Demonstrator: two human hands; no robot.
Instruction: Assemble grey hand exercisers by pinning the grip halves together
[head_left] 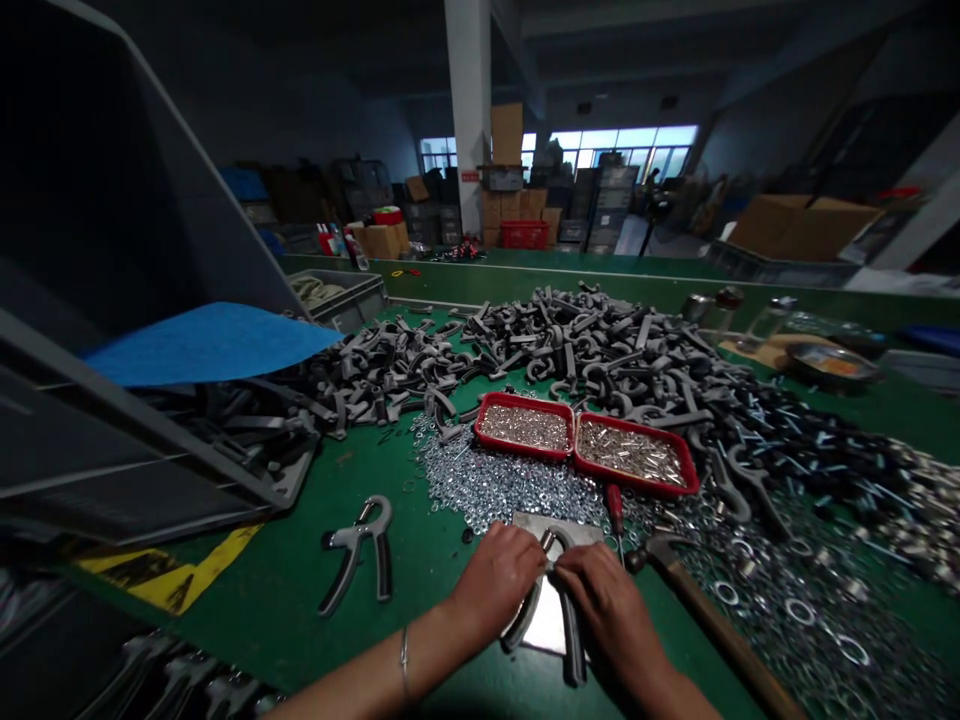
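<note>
My left hand (499, 580) and my right hand (604, 595) meet over a grey hand-grip part (568, 635) that lies on a small metal plate (546, 625) on the green table (300, 580). Both hands are closed, fingertips pinched at the part's top joint near its metal spring. One of the part's handles sticks out toward me below my right hand. A finished grey hand gripper (360, 550) lies apart on the table to the left.
Two red trays (585, 445) of small metal pieces stand behind the plate, amid scattered washers (502, 490). A big heap of grey handles (570, 350) fills the far table. A hammer (705, 610) lies at right. A tilted grey bin (135, 400) stands left.
</note>
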